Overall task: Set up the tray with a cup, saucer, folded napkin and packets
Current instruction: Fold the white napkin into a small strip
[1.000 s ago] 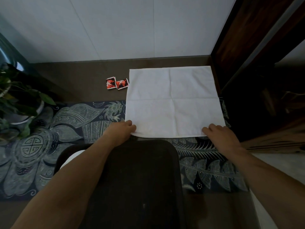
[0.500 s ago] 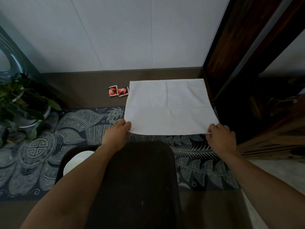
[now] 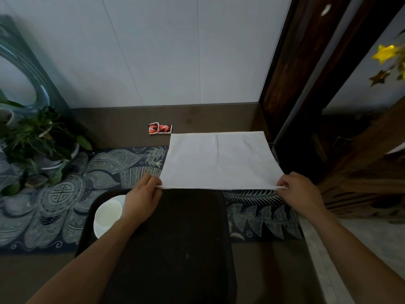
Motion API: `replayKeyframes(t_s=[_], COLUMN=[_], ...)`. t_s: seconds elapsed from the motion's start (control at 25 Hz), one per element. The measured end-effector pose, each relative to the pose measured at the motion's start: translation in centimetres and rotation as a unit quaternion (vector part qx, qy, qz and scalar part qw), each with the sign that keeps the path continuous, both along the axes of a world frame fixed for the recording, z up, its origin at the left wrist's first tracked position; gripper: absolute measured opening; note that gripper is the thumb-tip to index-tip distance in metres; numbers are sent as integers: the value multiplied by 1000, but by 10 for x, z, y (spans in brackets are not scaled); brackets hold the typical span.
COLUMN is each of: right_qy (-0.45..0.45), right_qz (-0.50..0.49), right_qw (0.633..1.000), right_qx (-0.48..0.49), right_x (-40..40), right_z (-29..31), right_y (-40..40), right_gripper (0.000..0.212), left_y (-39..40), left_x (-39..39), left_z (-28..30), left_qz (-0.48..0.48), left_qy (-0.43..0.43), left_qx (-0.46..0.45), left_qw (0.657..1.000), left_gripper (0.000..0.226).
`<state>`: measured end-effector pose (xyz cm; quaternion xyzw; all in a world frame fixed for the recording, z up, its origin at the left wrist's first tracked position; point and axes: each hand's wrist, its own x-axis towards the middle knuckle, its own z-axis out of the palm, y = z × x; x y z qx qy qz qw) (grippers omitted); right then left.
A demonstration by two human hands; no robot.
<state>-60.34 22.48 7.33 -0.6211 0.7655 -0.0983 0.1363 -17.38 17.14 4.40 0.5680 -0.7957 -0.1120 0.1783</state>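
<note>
Head view, left hand point(image 3: 142, 199), right hand point(image 3: 300, 194) pinching napkin point(image 3: 219, 159) near corners

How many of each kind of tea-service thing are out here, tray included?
Tray: 1
Cup: 1
Saucer: 1
Napkin: 1, near corners pinched by the left hand and right hand
Red packets: 2
Total: 6

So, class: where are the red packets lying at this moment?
In the head view, the red packets lie on the brown table left of centre, near the wall, just beyond the white napkin's far-left corner.
</note>
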Motion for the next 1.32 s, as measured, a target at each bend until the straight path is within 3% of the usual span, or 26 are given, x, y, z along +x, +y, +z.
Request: replayKeyframes(t_s=[0.16, 0.28, 0.44, 0.6, 0.76, 0.92, 1.04, 1.16, 1.32], right_qy=[-39, -63, -86, -174, -304, -455, -451, -394, -306], right_qz=[31, 41, 23, -33, -139, -237, -271, -281, -268], right_qw=[996, 992, 995, 984, 941, 853, 843, 867, 911], right_qx=[71, 101, 55, -21, -52, -93, -112, -115, -68], right_x=[-6, -11, -17, -24, -31, -28, -27, -30, -36], right_z=[8, 12, 14, 13, 0, -25, -48, -73, -108], right_y=[15, 12, -8, -39, -79, -120, -153, -184, -210], right_gripper=[21, 16, 10, 5, 6, 10, 12, 16, 27], left_y=[24, 26, 1, -40, -87, -135, -166, -190, -213], left_x=[9, 12, 8, 1, -12, -24, -34, -43, -50], left_z=[2, 4, 8, 13, 6, -14, -35, -61, -86], left_qz=[6, 19, 75, 118, 164, 210, 246, 290, 312], left_qy=[39, 77, 205, 301, 371, 451, 442, 413, 308], left_qx=[-1, 22, 93, 146, 174, 222, 230, 229, 213], left_qw=[999, 997, 971, 935, 898, 838, 831, 832, 873], left_gripper=[13, 20, 25, 21, 12, 14, 17, 16, 16])
